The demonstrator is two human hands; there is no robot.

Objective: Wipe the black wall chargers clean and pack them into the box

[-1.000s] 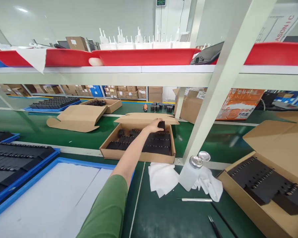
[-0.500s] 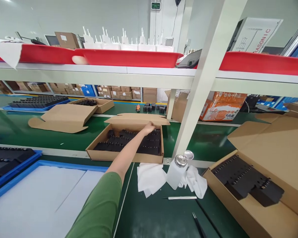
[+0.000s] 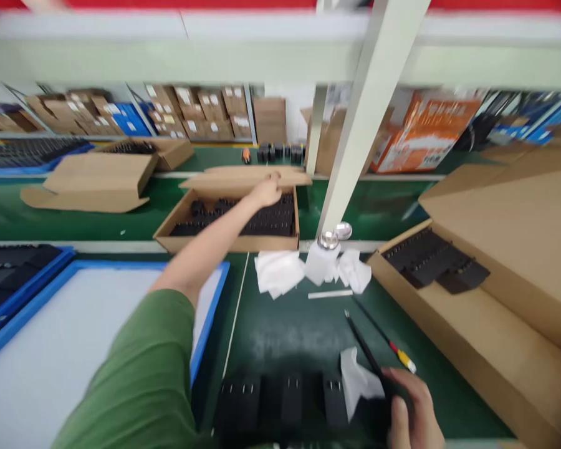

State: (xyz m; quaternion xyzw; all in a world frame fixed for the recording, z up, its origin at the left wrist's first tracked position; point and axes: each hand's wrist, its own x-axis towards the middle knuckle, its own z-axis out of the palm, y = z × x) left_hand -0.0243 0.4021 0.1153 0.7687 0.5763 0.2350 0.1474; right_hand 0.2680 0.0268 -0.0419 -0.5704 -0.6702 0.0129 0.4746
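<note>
A: Where is the left hand [image 3: 267, 192]?

B: At the end of a green-sleeved arm, over the back right part of an open cardboard box [image 3: 271, 244] at the far side of the tabletop [image 3: 290, 330]. Rows of black blocks [image 3: 275, 218] lie in that box.

A: Is its grip closed on one?

B: I can't tell; the fingertips don't show clearly.

A: And the right hand [image 3: 418, 405]?

B: It is low at the near edge, its grip curled around a dark piece [image 3: 397, 388] too blurred to name.

A: What's beside it?

B: A crumpled white tissue [image 3: 358, 380], then a row of black plugs [image 3: 291, 402] with metal prongs pointing up. Tweezers [image 3: 364, 343] lie just beyond the tissue, and a cable [image 3: 404, 358] with a red and yellow end is just right of them.

A: Anything to the sides?

B: A blue-rimmed tray [image 3: 121, 265] on the left, a second open box [image 3: 449, 343] on the right.
</note>
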